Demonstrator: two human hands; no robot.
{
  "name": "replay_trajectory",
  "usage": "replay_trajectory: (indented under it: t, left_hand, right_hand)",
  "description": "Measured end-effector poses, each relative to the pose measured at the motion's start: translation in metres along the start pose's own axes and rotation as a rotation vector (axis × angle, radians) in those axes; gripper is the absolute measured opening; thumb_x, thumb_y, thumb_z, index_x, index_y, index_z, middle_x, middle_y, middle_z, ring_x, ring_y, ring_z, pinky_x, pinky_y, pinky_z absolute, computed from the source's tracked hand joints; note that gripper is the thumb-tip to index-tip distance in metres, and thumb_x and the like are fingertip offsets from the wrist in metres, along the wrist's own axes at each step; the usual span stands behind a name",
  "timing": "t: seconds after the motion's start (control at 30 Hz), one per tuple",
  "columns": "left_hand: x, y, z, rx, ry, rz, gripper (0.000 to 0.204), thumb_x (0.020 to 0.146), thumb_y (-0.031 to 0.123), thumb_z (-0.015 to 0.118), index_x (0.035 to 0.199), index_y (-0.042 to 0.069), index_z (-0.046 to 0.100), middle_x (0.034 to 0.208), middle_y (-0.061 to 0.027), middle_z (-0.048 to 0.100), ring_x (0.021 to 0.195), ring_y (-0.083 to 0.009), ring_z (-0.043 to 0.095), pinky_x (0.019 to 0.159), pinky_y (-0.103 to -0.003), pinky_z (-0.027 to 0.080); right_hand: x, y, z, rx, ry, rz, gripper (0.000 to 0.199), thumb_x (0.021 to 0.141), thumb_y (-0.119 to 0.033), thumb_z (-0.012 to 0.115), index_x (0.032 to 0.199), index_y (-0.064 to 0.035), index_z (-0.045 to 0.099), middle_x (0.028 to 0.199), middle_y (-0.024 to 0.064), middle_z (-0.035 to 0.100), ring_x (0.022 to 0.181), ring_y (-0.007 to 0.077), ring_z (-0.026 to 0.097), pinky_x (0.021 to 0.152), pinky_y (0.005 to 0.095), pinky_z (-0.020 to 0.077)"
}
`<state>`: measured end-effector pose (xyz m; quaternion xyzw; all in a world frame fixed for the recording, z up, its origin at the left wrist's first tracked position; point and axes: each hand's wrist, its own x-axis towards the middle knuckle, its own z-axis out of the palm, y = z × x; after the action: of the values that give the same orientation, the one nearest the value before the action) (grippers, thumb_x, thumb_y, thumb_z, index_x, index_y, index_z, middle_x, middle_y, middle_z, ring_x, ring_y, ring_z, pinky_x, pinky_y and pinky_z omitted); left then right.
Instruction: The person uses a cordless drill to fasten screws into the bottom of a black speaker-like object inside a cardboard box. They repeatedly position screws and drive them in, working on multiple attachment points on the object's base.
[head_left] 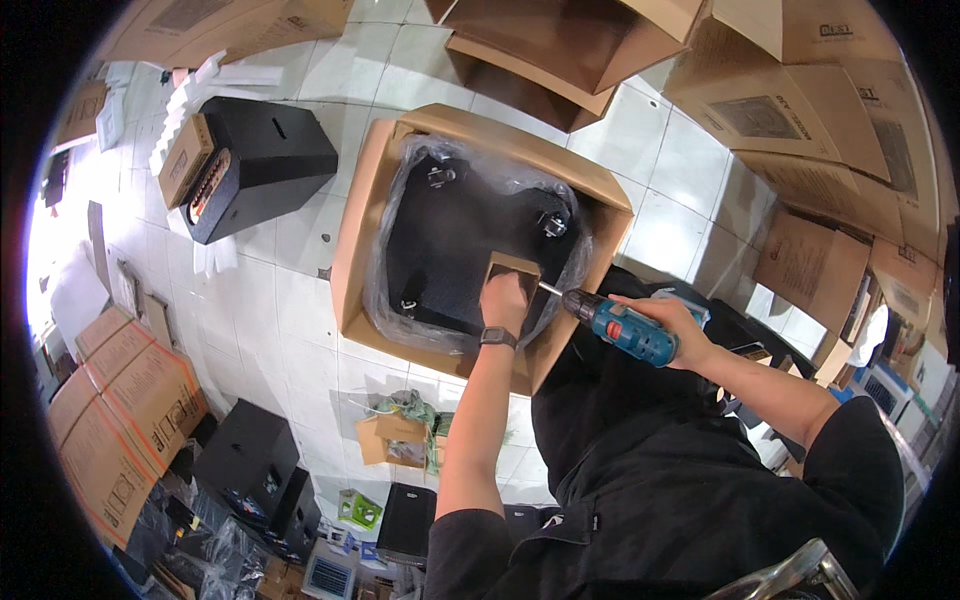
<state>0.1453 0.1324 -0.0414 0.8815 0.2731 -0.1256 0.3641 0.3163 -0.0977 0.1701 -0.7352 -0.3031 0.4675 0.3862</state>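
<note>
My left hand [503,300] presses a small cardboard piece [512,268] flat on the black cabinet [450,240] inside the open box [365,230]; my right hand [672,322] is clenched around the blue drill [620,325]. If the bit skids, I'd risk jabbing those fingers.

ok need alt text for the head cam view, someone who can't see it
A person's right hand aims a blue cordless drill at a small cardboard piece steadied by the left hand on a black plastic-wrapped cabinet inside an open carton. More cartons surround it.
</note>
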Motion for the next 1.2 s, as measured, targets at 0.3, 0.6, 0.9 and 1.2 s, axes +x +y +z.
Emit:
replay_trajectory:
  t: [0.3,0.6,0.9,1.2]
  left_hand:
    - [-0.007,0.013,0.01,0.058,0.026,-0.16,0.021,0.091,0.016,0.06,0.087,0.003,0.075,0.09,-0.0246,0.073,0.088,-0.0447,0.072,0.079,-0.054,0.057]
    - [-0.008,0.001,0.024,-0.04,0.02,-0.094,0.022,0.087,0.023,0.07,0.088,0.003,0.077,0.094,-0.0233,0.075,0.088,-0.0415,0.073,0.078,-0.05,0.058]
    - [-0.021,0.027,-0.005,-0.555,0.369,-0.06,0.02,0.081,0.003,0.078,0.101,0.003,0.079,0.09,-0.0157,0.074,0.081,-0.0313,0.073,0.075,-0.038,0.058]
    - [-0.031,0.031,-0.001,-0.292,0.36,-0.183,0.02,0.093,0.0,0.063,0.109,0.004,0.073,0.103,-0.0185,0.072,0.097,-0.0399,0.07,0.083,-0.048,0.057]
  right_hand:
    - [0.011,-0.003,0.023,0.356,0.008,0.068,0.058,0.092,-0.003,0.077,0.146,0.0043,0.059,0.122,0.0103,0.077,0.104,0.0103,0.07,0.094,0.0256,0.0531]
    - [0.013,-0.001,0.027,0.525,0.001,0.155,0.053,0.099,-0.002,0.067,0.15,0.0028,0.056,0.123,0.0077,0.075,0.103,0.0105,0.069,0.093,0.0241,0.0518]
    - [0.011,0.007,0.026,0.547,-0.002,0.137,0.052,0.099,0.0,0.065,0.15,0.0028,0.057,0.129,0.0087,0.073,0.108,0.0097,0.067,0.096,0.0247,0.052]
    - [0.015,0.017,0.032,0.198,0.029,0.031,0.064,0.089,-0.003,0.078,0.149,0.0009,0.058,0.132,0.0111,0.075,0.116,0.0118,0.069,0.102,0.0281,0.0505]
